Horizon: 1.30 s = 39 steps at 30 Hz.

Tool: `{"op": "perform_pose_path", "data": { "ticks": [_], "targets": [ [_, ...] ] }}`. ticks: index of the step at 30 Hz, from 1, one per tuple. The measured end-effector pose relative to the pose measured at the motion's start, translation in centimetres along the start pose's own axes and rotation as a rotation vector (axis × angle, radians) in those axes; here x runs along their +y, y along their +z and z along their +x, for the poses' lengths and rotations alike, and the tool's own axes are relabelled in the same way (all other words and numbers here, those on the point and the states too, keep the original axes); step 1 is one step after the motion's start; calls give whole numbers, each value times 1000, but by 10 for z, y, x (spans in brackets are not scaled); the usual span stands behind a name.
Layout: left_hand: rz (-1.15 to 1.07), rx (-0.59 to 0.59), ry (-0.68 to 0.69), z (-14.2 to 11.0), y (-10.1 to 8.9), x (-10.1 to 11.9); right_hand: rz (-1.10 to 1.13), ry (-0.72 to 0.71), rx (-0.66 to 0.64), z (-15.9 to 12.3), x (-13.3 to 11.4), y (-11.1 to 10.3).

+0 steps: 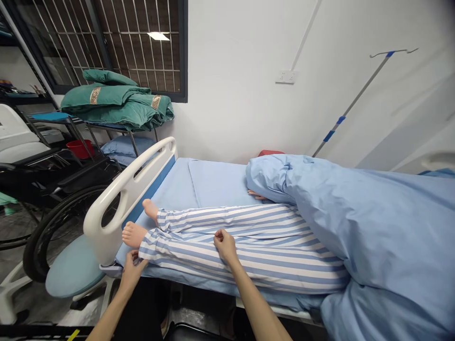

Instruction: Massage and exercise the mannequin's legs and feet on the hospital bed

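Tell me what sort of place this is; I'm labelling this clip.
It looks like a hospital ward or nursing training room: a hospital bed with a white rail, an IV pole, a wheelchair beside it.

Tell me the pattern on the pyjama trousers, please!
The pyjama trousers have blue-and-white stripes, shown in the head view.

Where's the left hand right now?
In the head view, the left hand is at the striped trouser cuff, beside the bare foot and white footboard.
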<state>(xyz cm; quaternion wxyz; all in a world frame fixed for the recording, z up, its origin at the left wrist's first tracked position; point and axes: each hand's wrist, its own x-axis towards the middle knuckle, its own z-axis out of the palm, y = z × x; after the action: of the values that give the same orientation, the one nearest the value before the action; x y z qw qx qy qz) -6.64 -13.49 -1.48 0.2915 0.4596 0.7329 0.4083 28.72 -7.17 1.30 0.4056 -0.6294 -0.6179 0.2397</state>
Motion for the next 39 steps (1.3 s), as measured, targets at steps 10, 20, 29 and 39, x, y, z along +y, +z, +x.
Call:
{"op": "perform_pose_path", "data": {
  "ticks": [10, 20, 29, 39],
  "targets": [
    [-137, -361, -19, 19, -14, 18, 16, 15, 5, 1, 3, 1],
    [13, -526, 39, 36, -50, 19, 67, 56, 6, 1, 0, 1],
    [496, 114, 295, -1, -36, 34, 13, 35, 11, 0, -1, 0],
    [945, -138, 482, 38, 6, 134, -36, 21, 1, -1, -1, -1]
  ]
}}
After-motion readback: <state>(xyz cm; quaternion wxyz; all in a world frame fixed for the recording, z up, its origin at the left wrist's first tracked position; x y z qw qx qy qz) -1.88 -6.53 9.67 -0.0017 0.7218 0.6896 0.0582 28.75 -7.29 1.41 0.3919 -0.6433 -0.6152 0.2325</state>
